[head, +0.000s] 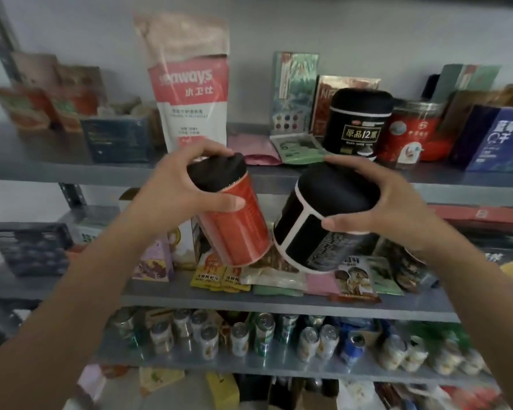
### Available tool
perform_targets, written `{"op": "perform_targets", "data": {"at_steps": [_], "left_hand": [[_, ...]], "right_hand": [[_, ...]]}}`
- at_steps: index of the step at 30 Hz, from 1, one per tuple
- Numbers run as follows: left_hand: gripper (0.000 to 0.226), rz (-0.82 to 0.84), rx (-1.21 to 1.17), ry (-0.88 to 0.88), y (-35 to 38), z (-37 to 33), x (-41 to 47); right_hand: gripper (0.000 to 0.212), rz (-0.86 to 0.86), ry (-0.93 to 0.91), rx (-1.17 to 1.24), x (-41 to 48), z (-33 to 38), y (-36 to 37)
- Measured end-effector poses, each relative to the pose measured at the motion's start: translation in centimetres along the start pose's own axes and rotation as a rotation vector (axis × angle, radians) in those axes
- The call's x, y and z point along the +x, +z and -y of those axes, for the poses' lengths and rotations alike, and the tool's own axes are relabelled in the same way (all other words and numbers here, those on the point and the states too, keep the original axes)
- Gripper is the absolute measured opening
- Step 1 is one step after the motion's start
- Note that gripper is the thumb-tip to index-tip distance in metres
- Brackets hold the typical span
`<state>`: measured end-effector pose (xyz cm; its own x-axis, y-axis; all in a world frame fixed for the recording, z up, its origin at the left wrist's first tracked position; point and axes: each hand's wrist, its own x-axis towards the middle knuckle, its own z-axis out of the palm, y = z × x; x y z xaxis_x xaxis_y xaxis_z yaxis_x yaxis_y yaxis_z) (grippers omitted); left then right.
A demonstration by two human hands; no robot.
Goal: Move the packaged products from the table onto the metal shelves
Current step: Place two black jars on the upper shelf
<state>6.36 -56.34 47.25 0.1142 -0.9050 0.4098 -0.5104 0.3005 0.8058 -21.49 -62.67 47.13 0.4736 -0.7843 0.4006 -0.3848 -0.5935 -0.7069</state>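
A red can (234, 229) with a black lid hangs tilted in mid-air before the metal shelves (190, 300), the left hand (178, 187) curled round its top. Just beside it a black jar (317, 232) with white trim leans the other way, its lid end gripped by the right hand (382, 202). Behind them, on the upper shelf (57, 170), stand a similar dark tub (359, 125) and a red-and-white pouch (190, 93).

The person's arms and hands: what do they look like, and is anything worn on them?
The left hand and the right hand are bare, without gloves. Both forearms are bare too; no sleeve comes into view. I see no watch, bracelet or ring, though the picture is a little blurred.
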Motion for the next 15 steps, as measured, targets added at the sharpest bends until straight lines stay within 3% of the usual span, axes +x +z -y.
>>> {"op": "perform_targets", "data": {"at_steps": [5,11,15], "left_hand": [[0.051,-0.118,0.053,0.108,-3.3,-3.7,2.2],[0.050,-0.256,0.221,0.184,-6.0,-4.3,5.7],[0.055,-0.293,0.359,0.245,-6.6,-3.4,7.1]], "right_hand": [[0.078,-0.039,-0.134,0.008,3.9,5.8,-2.7],[0.064,-0.092,-0.173,-0.017,9.6,8.8,-1.0],[0.071,-0.065,-0.125,-0.086,13.2,8.5,2.0]]}}
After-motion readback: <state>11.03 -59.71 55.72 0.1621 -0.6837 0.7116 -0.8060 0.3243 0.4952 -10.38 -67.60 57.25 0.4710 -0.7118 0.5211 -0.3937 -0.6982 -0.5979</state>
